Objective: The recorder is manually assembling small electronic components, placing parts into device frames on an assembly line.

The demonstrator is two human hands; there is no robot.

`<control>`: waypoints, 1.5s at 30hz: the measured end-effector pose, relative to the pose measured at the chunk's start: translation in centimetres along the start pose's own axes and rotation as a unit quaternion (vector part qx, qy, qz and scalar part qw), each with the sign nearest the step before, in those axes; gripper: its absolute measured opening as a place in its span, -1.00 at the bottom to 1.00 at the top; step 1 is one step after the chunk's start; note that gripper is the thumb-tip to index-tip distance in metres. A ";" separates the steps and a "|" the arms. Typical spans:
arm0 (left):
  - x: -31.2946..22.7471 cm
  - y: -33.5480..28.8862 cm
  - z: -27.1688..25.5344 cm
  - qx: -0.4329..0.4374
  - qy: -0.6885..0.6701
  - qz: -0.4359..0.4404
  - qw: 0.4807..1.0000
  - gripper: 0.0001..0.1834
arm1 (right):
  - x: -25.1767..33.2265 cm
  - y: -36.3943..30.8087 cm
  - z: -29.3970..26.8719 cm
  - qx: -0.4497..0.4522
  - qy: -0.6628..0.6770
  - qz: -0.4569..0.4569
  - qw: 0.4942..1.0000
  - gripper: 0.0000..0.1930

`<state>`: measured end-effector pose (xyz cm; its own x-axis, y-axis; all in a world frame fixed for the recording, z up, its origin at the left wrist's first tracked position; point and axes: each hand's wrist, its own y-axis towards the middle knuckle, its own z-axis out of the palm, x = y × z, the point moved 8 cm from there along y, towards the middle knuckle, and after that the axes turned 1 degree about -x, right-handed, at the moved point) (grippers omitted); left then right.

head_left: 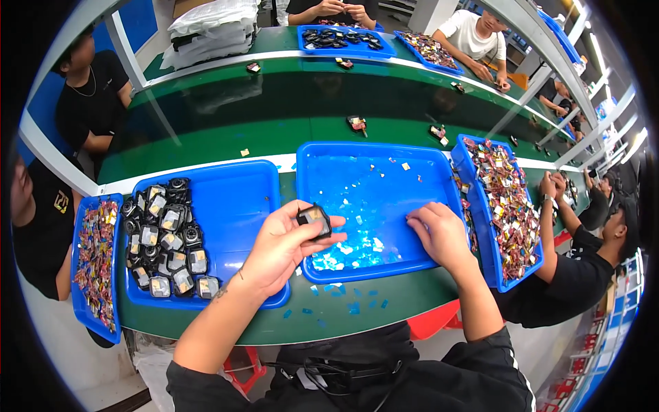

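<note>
Currently, L hand (280, 242), gripping blk casing (315, 221)

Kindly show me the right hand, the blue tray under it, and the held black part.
Right hand (443, 237): head view, back of hand.
Blue tray (333, 175): head view, inner floor.
Black part (312, 215): head view, pale face.

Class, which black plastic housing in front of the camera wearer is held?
The black plastic housing in the left hand; the others there lie in the wide blue plastic tray at left.

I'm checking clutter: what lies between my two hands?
In the head view, the middle blue tray, strewn with pale scraps, shows between your left hand and right hand.
</note>
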<state>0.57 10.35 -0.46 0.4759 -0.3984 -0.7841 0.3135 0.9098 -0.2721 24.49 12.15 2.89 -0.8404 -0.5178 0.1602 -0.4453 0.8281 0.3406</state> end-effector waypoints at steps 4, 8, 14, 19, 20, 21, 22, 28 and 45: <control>-0.7 -1.0 0.2 -0.007 0.113 0.084 0.990 -0.54 | -1.0 0.0 0.5 -0.063 0.479 0.220 0.847 -0.84; -2.5 -2.5 3.2 0.009 0.364 0.257 0.895 -0.60 | 4.7 1.1 2.1 0.032 0.701 0.236 0.672 -0.85; -2.1 -2.9 2.2 -0.030 0.367 0.255 0.894 -0.68 | 8.2 1.5 3.8 0.054 0.688 0.238 0.684 -0.88; -2.2 -2.9 1.8 -0.017 0.356 0.254 0.899 -0.75 | 9.1 1.9 2.2 0.013 0.546 0.172 0.820 -0.89; -2.3 -3.1 1.7 -0.017 0.355 0.253 0.900 -0.75 | 9.3 2.1 1.9 0.020 0.532 0.171 0.829 -0.89; -2.4 -3.3 1.7 -0.020 0.368 0.246 0.897 -0.76 | 9.4 2.2 1.8 0.027 0.518 0.171 0.838 -0.90; -2.5 -3.3 1.7 -0.023 0.381 0.239 0.893 -0.77 | 9.5 2.2 1.8 0.027 0.517 0.172 0.838 -0.90; -2.0 -2.9 1.2 -0.018 0.360 0.216 0.907 -0.82 | 10.6 2.2 0.7 -0.028 0.401 0.078 0.912 -0.89; 0.2 -1.8 0.3 -0.054 0.096 0.182 0.977 -0.84 | 9.8 0.7 2.7 0.009 0.677 0.182 0.713 -0.56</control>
<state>0.37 8.62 0.05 0.3733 -0.0260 -0.9274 0.0590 0.9982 -0.0042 15.10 8.18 2.20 0.1629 0.0098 0.9866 -0.2889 0.9566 0.0382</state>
